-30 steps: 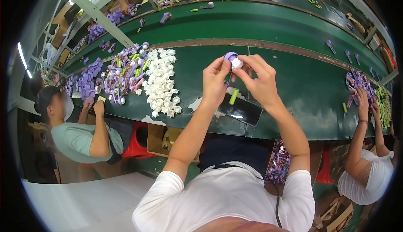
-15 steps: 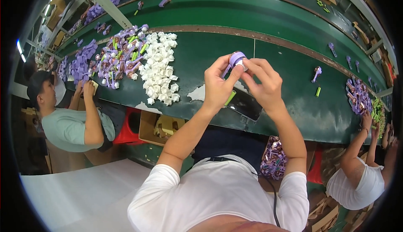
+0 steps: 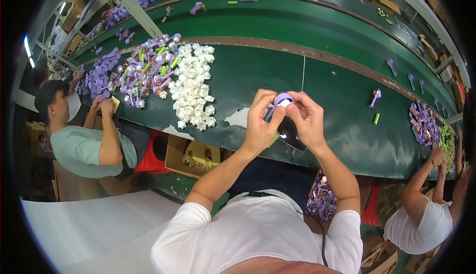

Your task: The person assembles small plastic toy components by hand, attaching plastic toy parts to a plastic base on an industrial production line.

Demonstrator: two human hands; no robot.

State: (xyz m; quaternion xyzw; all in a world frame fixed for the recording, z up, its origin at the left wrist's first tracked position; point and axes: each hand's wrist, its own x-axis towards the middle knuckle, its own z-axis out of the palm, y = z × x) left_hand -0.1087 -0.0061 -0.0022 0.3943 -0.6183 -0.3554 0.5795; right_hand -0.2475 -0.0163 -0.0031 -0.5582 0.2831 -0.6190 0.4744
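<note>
Between both hands, above the bench, is a purple plastic piece with a round ring-like head (image 3: 283,97) and a white part set in it. My left hand (image 3: 260,124) grips it from the left, fingers curled and thumb against the white part. From the right, my right hand (image 3: 308,121) pinches the same piece, its thumb beside the other thumb. A bright green stick (image 3: 274,139) shows below my left hand; whether it is attached to the piece I cannot tell. Under my hands lies a dark glossy phone-like slab (image 3: 291,137), partly hidden.
Left on the green bench (image 3: 238,85) lie white flower-shaped parts (image 3: 193,88) and a heap of purple-and-green pieces (image 3: 148,68). A purple piece (image 3: 375,98) and green stick (image 3: 376,119) lie right. Co-workers sit left (image 3: 89,145) and right (image 3: 421,214). A conveyor (image 3: 297,26) runs beyond.
My hands have come down slightly toward me with the purple piece. My right thumb has moved onto the white part beside the left thumb. A hand now shows at the far top edge.
</note>
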